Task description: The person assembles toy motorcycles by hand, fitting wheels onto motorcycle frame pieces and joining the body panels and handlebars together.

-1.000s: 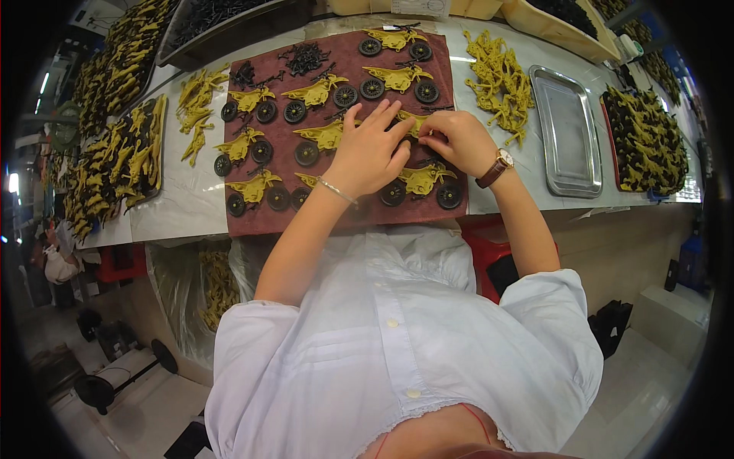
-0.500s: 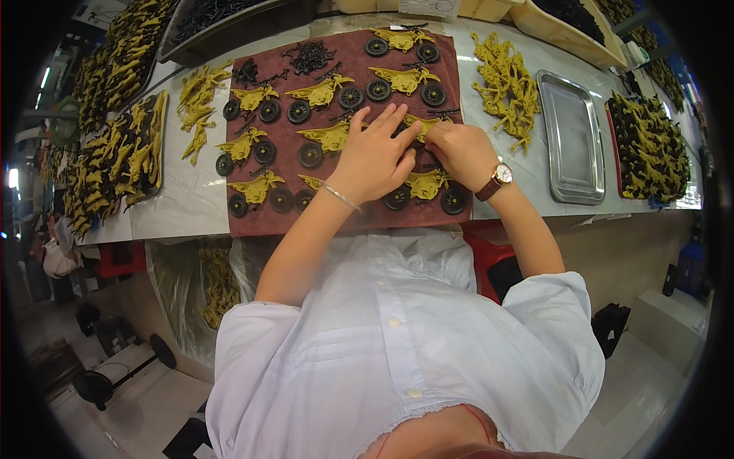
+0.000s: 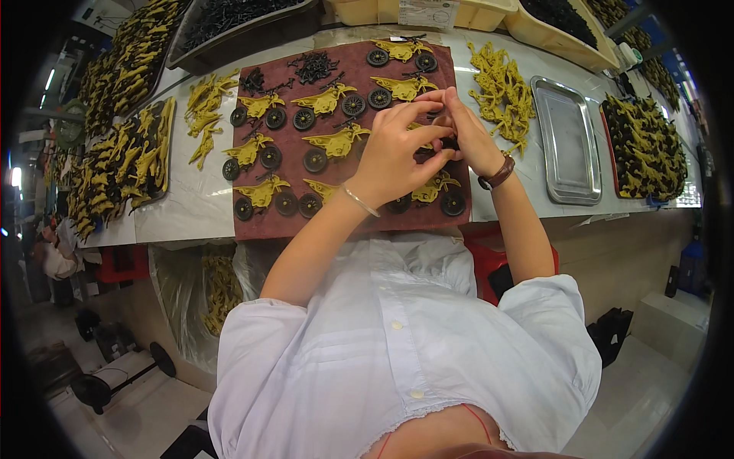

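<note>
My left hand, with a bangle at its wrist, is curled above the right part of a maroon cloth. Against its fingertips meets my right hand, which wears a brown-strapped watch. Both hands have closed fingers around a small part that I cannot make out. Beneath and around them lie rows of yellow toy motorcycle bodies with black spoked wheels. One motorcycle under the hands is mostly hidden. Small piles of black parts rest at the cloth's far edge.
Loose yellow pieces lie in a heap right of the cloth and another left of it. A metal tray stands at right, near a full tray of yellow-black parts. Bins of black parts line the back.
My hands have lifted slightly from the motorcycle and come together, fingertips meeting. My right hand has turned, and its fingers now point up and away.
</note>
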Available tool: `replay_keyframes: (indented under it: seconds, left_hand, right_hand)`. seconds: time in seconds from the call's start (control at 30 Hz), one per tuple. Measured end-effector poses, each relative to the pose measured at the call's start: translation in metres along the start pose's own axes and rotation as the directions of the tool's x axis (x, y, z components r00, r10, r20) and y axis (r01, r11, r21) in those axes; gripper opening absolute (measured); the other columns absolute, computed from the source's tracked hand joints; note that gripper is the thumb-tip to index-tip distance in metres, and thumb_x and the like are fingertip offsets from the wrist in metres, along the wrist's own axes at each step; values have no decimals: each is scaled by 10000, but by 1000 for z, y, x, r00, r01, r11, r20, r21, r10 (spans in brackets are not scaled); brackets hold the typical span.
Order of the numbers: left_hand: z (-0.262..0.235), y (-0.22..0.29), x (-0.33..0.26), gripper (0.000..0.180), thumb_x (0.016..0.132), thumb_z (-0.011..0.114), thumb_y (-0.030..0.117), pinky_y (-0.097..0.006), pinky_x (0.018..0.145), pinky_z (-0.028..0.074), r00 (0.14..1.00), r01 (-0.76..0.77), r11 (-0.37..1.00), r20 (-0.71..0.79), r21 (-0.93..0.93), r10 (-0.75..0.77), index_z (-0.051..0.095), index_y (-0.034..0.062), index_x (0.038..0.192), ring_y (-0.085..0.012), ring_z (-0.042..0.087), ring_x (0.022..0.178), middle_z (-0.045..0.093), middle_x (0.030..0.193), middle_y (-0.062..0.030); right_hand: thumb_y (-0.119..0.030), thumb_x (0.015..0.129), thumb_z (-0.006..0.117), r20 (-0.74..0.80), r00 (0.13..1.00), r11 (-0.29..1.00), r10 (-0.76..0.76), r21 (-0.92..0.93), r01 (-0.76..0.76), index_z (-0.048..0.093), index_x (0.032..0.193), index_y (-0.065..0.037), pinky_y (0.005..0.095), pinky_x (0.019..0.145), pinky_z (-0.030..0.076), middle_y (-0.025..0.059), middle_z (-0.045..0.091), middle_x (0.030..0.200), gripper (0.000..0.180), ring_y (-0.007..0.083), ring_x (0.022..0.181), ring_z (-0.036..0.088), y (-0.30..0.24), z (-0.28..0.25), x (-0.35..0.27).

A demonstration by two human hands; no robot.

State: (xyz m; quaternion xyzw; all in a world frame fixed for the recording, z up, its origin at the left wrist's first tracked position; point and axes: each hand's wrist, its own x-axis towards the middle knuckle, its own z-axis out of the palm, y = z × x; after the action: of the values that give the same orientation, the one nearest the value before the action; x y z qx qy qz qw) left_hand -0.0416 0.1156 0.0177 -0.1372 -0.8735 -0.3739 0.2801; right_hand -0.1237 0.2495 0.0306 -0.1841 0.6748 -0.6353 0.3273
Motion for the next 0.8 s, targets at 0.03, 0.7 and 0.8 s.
replay_keyframes:
  seconds: [0.03,0.7,0.8]
  left_hand:
    - [2,-1,0,215,697,697,183,-410,897,364,1000,-3,1000,0,5,3,694,107,898,-252,532,1044,584,1078,-70]
    - [-14,-19,0,216,870,645,177,-170,683,426,723,449,246,187,-859,-665,634,12,1008,-26,545,803,636,908,13]
    - [-16,-18,3,195,866,645,173,-192,680,436,738,471,359,137,-805,-661,636,14,978,-43,554,801,638,895,3]
  right_hand:
    - [-585,938,271,26,999,999,-20,-40,21,537,1142,-76,165,450,308,-29,502,668,609,36,574,445,-5,2,-1]
    - [-232,906,581,151,985,961,-84,273,40,597,1062,-35,155,412,243,-62,468,606,251,3,480,351,-7,-10,6]
    - [-146,852,652,48,971,970,-233,-54,235,642,959,-24,167,433,263,-96,474,608,162,-8,483,351,-12,-7,13]
